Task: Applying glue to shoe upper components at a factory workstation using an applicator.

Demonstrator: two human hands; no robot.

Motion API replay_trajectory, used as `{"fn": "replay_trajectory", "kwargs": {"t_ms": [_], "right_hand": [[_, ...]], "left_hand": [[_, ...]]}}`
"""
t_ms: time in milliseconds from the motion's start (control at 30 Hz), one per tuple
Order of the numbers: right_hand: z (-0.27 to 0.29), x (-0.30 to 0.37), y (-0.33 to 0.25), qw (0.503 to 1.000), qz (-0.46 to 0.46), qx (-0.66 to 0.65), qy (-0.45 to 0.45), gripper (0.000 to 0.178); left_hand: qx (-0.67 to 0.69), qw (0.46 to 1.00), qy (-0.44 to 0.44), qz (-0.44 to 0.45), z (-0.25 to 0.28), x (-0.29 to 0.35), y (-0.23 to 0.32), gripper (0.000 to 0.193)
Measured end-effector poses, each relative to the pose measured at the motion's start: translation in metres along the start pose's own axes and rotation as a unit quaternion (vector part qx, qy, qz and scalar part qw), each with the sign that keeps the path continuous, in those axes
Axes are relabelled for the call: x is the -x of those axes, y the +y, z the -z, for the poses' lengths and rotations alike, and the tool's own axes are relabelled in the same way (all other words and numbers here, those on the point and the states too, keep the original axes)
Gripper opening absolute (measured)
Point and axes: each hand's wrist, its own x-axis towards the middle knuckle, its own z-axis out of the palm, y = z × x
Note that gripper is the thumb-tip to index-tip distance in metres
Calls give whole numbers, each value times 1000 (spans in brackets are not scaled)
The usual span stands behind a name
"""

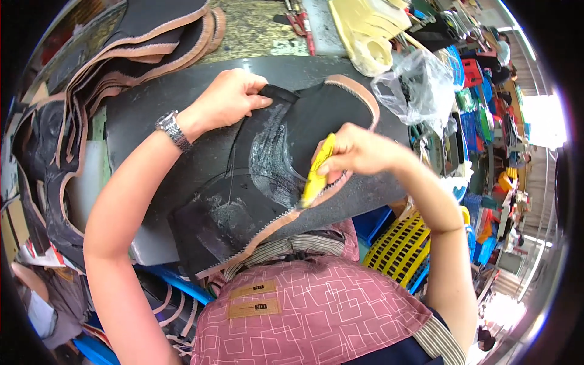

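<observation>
A black shoe upper [316,115] with tan, zigzag-cut edging lies spread over a dark work board [140,121]. Whitish smears, like glue, streak its middle and its lower left part. Closed in a pinch, my left hand [228,100] lifts a folded black flap at the upper's top edge. My right hand [359,152] grips a flat yellow-handled tool [319,171], perhaps a brush. The tool slants down, its lower tip at the tan edge nearest me; what that tip is made of is too small to tell.
Stacked black uppers [137,52] with tan edges hang at the left. Behind the board are red-handled tools [307,33] and a cream-coloured moulded piece [371,36]. A clear plastic bag [420,85] lies at right, and a yellow basket [398,249] stands below the board.
</observation>
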Motion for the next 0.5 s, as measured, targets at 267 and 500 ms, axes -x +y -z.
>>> {"fn": "replay_trajectory", "kwargs": {"t_ms": [267, 500], "right_hand": [[36, 3, -20, 997, -59, 57, -17, 21], [33, -34, -40, 971, 151, 177, 52, 33]], "left_hand": [[-5, 1000, 9, 7, 2, -4, 4, 28], [-19, 999, -34, 24, 4, -9, 8, 10]]}}
